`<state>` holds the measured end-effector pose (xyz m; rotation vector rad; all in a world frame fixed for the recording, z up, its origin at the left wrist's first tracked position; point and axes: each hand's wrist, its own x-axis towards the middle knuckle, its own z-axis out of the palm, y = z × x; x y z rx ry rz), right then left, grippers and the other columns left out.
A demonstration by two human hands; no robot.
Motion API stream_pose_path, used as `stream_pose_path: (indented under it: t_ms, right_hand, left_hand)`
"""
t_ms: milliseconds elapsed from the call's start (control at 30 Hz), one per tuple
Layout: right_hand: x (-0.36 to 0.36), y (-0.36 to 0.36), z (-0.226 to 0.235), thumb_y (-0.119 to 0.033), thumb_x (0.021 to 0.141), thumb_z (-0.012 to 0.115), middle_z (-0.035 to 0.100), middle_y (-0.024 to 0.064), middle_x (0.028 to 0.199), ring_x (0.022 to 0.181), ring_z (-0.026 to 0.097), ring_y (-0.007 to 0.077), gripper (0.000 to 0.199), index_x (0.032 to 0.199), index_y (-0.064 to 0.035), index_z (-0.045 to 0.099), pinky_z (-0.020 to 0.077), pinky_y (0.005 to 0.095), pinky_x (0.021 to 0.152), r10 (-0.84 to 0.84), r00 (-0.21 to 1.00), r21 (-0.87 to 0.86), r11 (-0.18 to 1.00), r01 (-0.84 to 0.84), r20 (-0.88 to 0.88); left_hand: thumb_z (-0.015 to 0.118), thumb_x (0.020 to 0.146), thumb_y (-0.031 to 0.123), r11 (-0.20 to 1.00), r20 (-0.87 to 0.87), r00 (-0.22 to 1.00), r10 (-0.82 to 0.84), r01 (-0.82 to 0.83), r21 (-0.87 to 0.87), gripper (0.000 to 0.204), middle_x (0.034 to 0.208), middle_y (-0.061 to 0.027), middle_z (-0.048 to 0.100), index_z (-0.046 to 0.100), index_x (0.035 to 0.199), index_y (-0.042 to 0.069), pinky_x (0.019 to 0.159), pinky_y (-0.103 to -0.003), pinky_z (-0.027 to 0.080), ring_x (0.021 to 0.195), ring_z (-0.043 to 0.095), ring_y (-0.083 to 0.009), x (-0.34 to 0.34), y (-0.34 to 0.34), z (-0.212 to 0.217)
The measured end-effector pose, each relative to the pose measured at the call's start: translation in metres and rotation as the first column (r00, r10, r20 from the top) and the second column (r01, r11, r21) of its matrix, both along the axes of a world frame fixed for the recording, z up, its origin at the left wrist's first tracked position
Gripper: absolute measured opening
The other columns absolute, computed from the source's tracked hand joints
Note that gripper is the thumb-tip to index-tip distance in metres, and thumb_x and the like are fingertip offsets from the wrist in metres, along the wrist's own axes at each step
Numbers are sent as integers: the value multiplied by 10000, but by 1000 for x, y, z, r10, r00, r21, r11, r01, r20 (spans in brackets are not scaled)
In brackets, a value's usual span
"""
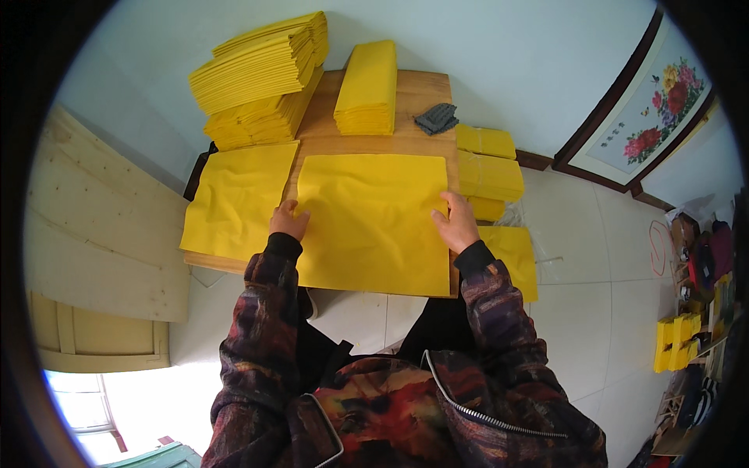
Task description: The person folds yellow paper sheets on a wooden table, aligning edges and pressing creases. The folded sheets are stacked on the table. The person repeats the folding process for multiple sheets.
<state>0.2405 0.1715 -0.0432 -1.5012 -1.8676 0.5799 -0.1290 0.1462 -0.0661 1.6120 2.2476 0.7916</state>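
A large yellow sheet (373, 222), paper or thin cloth, lies spread on the wooden table in front of me, slightly wrinkled. At its left edge is my left hand (289, 221), closed with the thumb over the margin. My right hand (457, 224) grips the opposite edge, thumb on top and forefinger a little apart; its other fingers are partly hidden. Just left of this sheet lies another creased yellow sheet (236, 195). Beyond them, a neat stack of folded yellow pieces (367, 90) stands near the table's far edge.
A tall yellow pile (257, 74) rises at the table's (316, 117) far left corner. Crumpled grey cloth (436, 118) lies far right. Yellow bundles (490, 173) and a hanging yellow sheet (509, 257) are beside the table's right. A wooden board (105, 226) stands left; a cluttered rack (702, 312) is far right.
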Motion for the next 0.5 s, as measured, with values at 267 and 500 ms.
stream_pose_path:
  t_ms: [267,500]
  right_hand:
    - [10,3,-7,-181,799,649,511,219,1218,1149,446,392,432,1164,8,515,377,446,972,67,996,-1,998,-67,60]
    - [5,-26,29,-154,782,662,495,197,1253,1164,435,390,420,1141,20,534,373,430,989,134,973,89,984,-153,187]
  left_hand:
    - [682,738,256,999,97,995,-18,13,47,430,1062,-191,596,613,1090,18,846,-379,497,964,605,-315,0,-4,-8]
    - [730,719,243,961,-236,958,-163,208,183,509,1291,-153,470,565,1184,116,947,-413,423,1151,478,-353,36,-49,28]
